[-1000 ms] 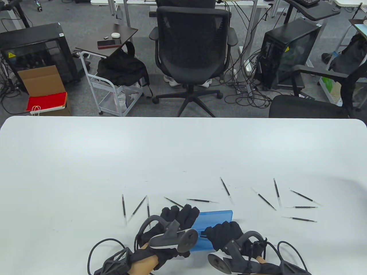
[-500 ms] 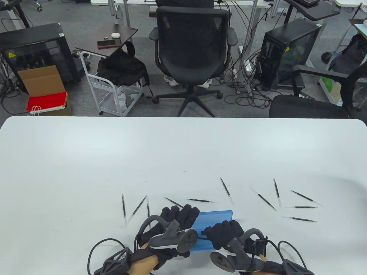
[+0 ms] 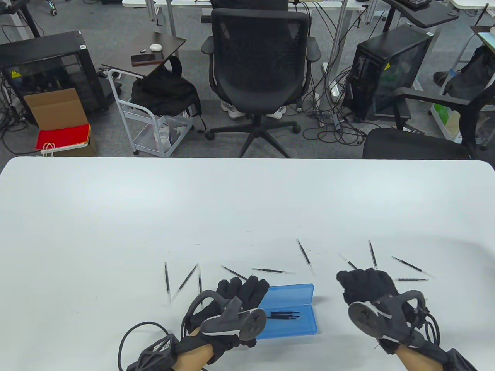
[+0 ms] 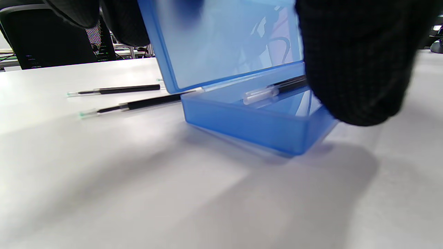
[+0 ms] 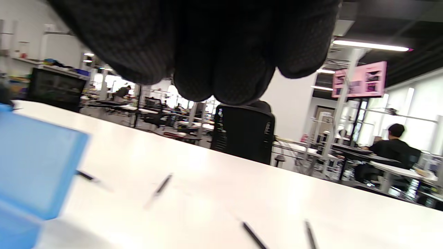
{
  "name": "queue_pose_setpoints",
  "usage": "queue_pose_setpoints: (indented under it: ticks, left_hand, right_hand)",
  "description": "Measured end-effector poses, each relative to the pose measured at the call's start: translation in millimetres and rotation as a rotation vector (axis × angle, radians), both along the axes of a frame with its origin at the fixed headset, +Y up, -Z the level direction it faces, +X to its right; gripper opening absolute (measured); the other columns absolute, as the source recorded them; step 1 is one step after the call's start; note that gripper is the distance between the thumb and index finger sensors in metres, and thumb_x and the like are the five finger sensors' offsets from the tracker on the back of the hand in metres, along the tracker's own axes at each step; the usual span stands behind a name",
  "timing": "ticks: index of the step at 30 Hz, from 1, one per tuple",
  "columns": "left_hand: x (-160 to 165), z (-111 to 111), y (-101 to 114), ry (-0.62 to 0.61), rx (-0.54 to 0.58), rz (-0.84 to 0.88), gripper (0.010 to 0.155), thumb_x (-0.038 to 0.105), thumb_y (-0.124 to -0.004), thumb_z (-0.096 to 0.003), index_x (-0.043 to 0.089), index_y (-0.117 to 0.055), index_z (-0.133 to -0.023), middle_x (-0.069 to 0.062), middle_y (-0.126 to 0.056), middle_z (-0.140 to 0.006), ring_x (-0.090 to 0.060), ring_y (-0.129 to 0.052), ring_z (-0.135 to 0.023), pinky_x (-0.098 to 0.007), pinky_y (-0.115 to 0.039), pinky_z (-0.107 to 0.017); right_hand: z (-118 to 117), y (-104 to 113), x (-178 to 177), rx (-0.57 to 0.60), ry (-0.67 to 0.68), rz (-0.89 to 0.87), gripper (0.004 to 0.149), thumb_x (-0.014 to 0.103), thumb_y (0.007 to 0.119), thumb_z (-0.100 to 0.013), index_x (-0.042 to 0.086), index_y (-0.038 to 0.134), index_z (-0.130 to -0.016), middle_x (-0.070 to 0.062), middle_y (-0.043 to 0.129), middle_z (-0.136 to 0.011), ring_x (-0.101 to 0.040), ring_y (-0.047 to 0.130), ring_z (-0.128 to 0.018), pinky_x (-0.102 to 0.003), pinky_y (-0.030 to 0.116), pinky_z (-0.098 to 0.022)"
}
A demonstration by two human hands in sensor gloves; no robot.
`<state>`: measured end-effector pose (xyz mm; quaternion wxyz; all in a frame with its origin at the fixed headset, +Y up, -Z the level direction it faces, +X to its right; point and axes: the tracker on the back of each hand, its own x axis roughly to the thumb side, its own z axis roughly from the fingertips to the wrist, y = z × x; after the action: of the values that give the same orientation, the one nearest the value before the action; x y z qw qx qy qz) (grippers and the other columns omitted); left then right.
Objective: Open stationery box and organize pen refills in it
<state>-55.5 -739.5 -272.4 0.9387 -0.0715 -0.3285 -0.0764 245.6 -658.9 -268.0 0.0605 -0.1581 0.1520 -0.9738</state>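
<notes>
The blue stationery box [image 3: 305,326] lies open near the table's front edge, its lid [image 3: 294,290] standing upright. Two or three black pen refills [image 3: 284,315] lie inside it. My left hand [image 3: 247,288] grips the left end of the lid, fingers behind it and thumb [image 4: 353,62] in front. My right hand [image 3: 363,284] hovers to the right of the box over loose refills [image 3: 406,264], fingers [image 5: 221,69] hanging loosely curled with nothing seen in them. More loose refills [image 3: 272,271] lie behind and left of the box.
Loose refills spread in two groups, left [image 3: 167,278] and right [image 3: 372,253] of the box, with one [image 3: 304,253] between them. Office chairs [image 3: 259,69] and a cart [image 3: 154,116] stand beyond the table's far edge.
My right hand left the box and moved right, over the right group of refills. The box interior, with refills in it, now shows. My left hand stayed on the lid.
</notes>
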Motion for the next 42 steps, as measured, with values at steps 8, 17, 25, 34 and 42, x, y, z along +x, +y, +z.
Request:
queue_pose_setpoints:
  ticks: [8,17,25,34,42]
  left_hand:
    - [0,0,0,0.002,-0.001,0.001,0.127,0.066,-0.090,-0.0332,0.013,-0.010,-0.116,-0.019,-0.024,-0.126,-0.057,-0.056,-0.107,-0.072,-0.052,-0.076]
    - [0,0,0,0.004,-0.006,0.005,0.127,0.067,-0.090,-0.0332,0.014,-0.009,-0.116,-0.019,-0.024,-0.126,-0.057,-0.056,-0.107,-0.072,-0.052,-0.075]
    - [0,-1,0,0.004,-0.007,0.006,0.127,0.067,-0.090,-0.0333,0.014,-0.009,-0.116,-0.019,-0.024,-0.126,-0.057,-0.056,-0.107,-0.072,-0.051,-0.076]
    - [0,-1,0,0.004,-0.007,0.006,0.127,0.066,-0.090,-0.0333,0.014,-0.009,-0.116,-0.019,-0.024,-0.126,-0.057,-0.056,-0.107,-0.072,-0.052,-0.076]
    - [0,-1,0,0.004,-0.007,0.006,0.127,0.067,-0.090,-0.0334,0.014,-0.009,-0.116,-0.019,-0.024,-0.126,-0.056,-0.056,-0.107,-0.072,-0.052,-0.075]
  right_hand:
    - [-32,-23,55,-0.132,-0.214,0.067,0.052,0.031,0.092,-0.045,0.023,0.080,-0.095,-0.007,0.098,-0.087,-0.030,0.100,-0.073,-0.055,0.079,-0.065]
    - [-46,-74,83,-0.224,-0.227,0.303,0.051,0.029,0.094,-0.043,0.027,0.079,-0.092,-0.003,0.098,-0.086,-0.027,0.100,-0.073,-0.054,0.079,-0.066]
    - [-54,-92,88,-0.271,-0.215,0.358,0.051,0.029,0.095,-0.043,0.028,0.079,-0.091,-0.002,0.097,-0.088,-0.027,0.099,-0.076,-0.054,0.079,-0.067]
    - [-54,-99,88,-0.260,-0.194,0.383,0.049,0.028,0.094,-0.043,0.029,0.080,-0.090,-0.001,0.098,-0.085,-0.026,0.099,-0.075,-0.053,0.079,-0.067]
    - [-54,-101,91,-0.263,-0.171,0.353,0.046,0.026,0.094,-0.043,0.029,0.081,-0.087,0.000,0.098,-0.083,-0.025,0.100,-0.073,-0.053,0.080,-0.067]
